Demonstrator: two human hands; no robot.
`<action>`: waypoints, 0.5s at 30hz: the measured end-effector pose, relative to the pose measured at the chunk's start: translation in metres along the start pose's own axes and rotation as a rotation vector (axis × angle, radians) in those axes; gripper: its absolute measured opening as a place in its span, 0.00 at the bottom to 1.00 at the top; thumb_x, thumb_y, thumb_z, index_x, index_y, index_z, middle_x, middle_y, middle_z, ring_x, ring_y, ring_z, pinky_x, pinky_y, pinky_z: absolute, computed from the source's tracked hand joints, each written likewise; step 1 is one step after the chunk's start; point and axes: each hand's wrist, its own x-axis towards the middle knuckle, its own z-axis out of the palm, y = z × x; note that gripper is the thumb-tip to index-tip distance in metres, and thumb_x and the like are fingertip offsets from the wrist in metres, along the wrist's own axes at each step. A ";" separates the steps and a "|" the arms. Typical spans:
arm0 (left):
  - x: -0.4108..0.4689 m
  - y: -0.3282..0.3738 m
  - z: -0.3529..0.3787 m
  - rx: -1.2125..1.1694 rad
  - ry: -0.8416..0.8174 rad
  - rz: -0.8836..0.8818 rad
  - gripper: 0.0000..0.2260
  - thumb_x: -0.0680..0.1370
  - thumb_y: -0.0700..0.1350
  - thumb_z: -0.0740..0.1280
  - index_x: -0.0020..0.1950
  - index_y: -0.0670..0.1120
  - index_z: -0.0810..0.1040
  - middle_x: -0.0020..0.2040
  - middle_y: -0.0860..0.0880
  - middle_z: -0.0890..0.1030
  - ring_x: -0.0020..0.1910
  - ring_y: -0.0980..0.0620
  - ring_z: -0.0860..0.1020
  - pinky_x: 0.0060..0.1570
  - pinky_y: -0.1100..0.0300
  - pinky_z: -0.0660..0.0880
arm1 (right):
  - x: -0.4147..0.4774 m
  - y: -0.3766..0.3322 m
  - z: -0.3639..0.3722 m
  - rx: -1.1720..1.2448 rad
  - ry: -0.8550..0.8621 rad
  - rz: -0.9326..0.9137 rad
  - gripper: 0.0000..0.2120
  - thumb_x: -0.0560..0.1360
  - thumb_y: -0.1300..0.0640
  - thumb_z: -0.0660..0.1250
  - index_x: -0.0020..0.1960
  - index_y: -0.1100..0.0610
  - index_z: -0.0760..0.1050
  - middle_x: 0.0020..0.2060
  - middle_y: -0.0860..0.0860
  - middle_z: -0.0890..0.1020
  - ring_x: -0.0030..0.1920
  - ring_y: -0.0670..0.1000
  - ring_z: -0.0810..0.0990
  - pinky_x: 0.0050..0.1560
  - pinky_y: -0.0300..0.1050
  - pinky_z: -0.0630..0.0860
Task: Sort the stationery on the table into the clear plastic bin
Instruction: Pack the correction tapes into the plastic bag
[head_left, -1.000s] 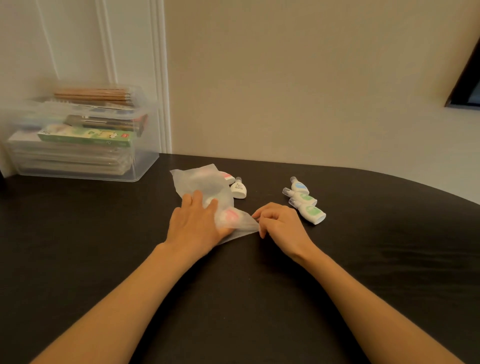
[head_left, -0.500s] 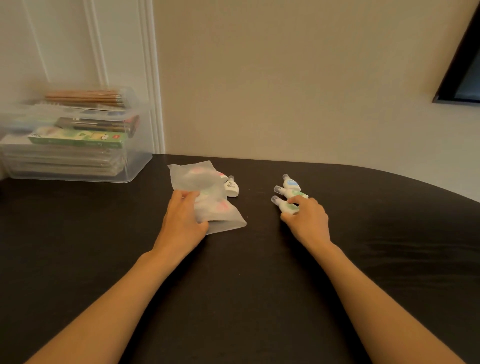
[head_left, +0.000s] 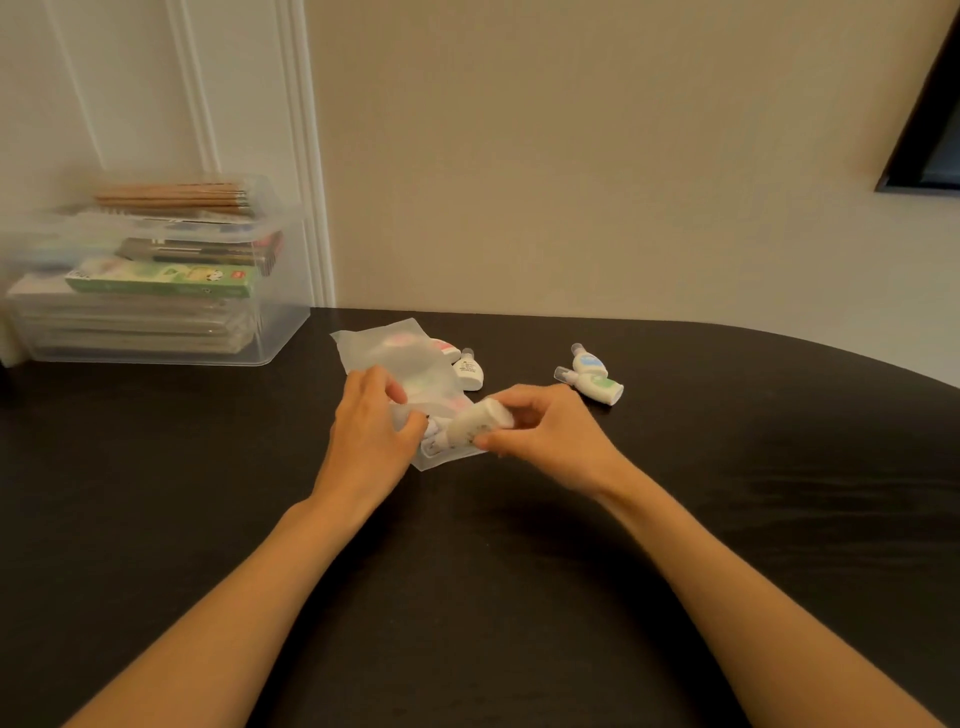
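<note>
A frosted plastic pouch (head_left: 395, 358) lies on the dark table (head_left: 156, 493), with small correction tapes showing through it. My left hand (head_left: 371, 431) pinches the pouch's near open edge. My right hand (head_left: 545, 436) grips a white correction tape (head_left: 478, 423), its tip at the pouch's mouth. Two more tapes, one blue (head_left: 587, 361) and one green (head_left: 597, 387), lie to the right. Another white tape (head_left: 467, 371) and a pink one (head_left: 444, 348) lie beside the pouch's far edge. The clear plastic bin (head_left: 270, 332) stands at the back left.
The bin holds stacked packets, a green box (head_left: 166, 278) and brown pencils (head_left: 171, 195). A wall rises just behind the table. The table's curved edge runs along the right. A dark frame (head_left: 924, 156) hangs at the upper right.
My right hand picked one correction tape from the group at the right and carried it left to the pouch's opening. My left hand shifted to pinch the pouch's near edge.
</note>
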 end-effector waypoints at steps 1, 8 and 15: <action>0.001 0.000 0.001 0.007 -0.001 0.004 0.07 0.76 0.43 0.65 0.50 0.45 0.68 0.53 0.48 0.67 0.48 0.54 0.69 0.42 0.64 0.65 | 0.001 0.003 0.004 -0.143 0.054 -0.060 0.12 0.71 0.60 0.71 0.54 0.56 0.79 0.45 0.46 0.78 0.44 0.44 0.78 0.46 0.34 0.75; 0.000 0.002 -0.003 0.091 -0.035 -0.065 0.08 0.75 0.47 0.67 0.47 0.46 0.69 0.44 0.48 0.73 0.40 0.53 0.72 0.35 0.61 0.70 | 0.002 0.008 0.009 -0.757 0.116 -0.303 0.07 0.78 0.60 0.61 0.52 0.63 0.73 0.51 0.55 0.71 0.38 0.53 0.71 0.39 0.46 0.72; -0.004 0.002 -0.005 0.090 -0.079 -0.006 0.08 0.77 0.42 0.63 0.55 0.48 0.68 0.40 0.49 0.75 0.39 0.53 0.75 0.37 0.59 0.73 | 0.007 0.008 0.026 -0.730 0.011 -0.213 0.08 0.78 0.61 0.58 0.54 0.64 0.72 0.55 0.55 0.68 0.43 0.54 0.73 0.47 0.50 0.73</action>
